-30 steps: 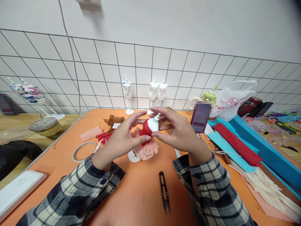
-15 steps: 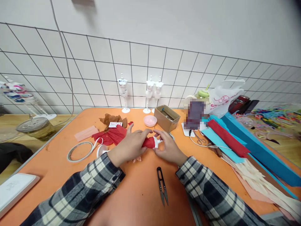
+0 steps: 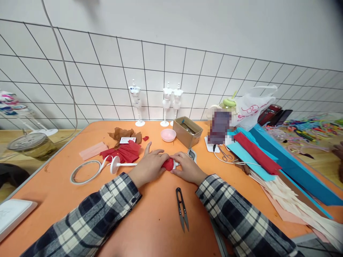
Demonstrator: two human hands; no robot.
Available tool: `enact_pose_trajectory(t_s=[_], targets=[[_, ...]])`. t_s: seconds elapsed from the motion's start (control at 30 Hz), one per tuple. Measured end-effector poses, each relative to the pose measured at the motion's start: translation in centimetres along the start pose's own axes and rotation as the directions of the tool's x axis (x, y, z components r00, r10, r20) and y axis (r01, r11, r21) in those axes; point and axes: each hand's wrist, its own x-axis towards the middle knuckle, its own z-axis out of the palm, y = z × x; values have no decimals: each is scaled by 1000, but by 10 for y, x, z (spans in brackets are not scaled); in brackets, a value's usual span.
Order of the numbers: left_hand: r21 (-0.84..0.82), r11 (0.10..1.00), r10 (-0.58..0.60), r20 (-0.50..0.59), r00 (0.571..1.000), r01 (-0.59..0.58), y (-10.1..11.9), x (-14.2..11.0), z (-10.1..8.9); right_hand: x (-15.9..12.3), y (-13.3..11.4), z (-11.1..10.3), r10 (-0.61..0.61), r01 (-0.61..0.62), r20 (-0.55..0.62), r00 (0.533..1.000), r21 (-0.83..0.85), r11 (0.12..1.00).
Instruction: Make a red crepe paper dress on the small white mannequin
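Observation:
Between my two hands a small white mannequin [image 3: 175, 165] lies on its side, its torso wrapped in red crepe paper [image 3: 168, 164]. My left hand [image 3: 150, 164] is closed round its lower body, with the thumb raised. Its stand pole and round base [image 3: 114, 165] stick out to the left of that hand. My right hand [image 3: 189, 167] grips the shoulder and neck end, fingertips close to those of the left. Much of the body is hidden under the fingers. Black-handled thread snips [image 3: 182, 210] rest on the orange table [image 3: 158, 228] below my hands.
Left of the hands are tape [image 3: 85, 172], red crepe pieces [image 3: 124, 152] and brown paper [image 3: 120, 136]. Beyond them stand a pink bowl [image 3: 168, 135], a cardboard box [image 3: 187, 132] and white mannequins [image 3: 166, 100]. Blue, red and cream paper strips [image 3: 257, 153] cover the right side.
Both hands have shifted slightly left, with fingers closer together over the mannequin. Less red paper shows between them, and the stand pole now shows left of my left hand.

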Motion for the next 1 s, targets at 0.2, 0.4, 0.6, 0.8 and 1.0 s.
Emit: enact_pose_trajectory(t_s=[0.2,0.4,0.6,0.8,1.0], targets=[[55,999,2,-33,999,0,4,-2,-2,-3,2,0,-15,17,-36,999,44,999],[123,992,-19,-61,998,26,6,-1,5,-1,3,8,-10,10,-87,996,0,1000],[81,997,-12,-97,995,20,6,-1,2,-1,2,7,-29,23,-89,996,-69,997],[74,989,-85,-447,890,131,-20,-37,-35,-1,7,5,-54,53,-87,995,-18,998],[117,823,-384,-607,696,556,-84,-101,-66,-3,9,2,-52,54,-87,995,20,998]])
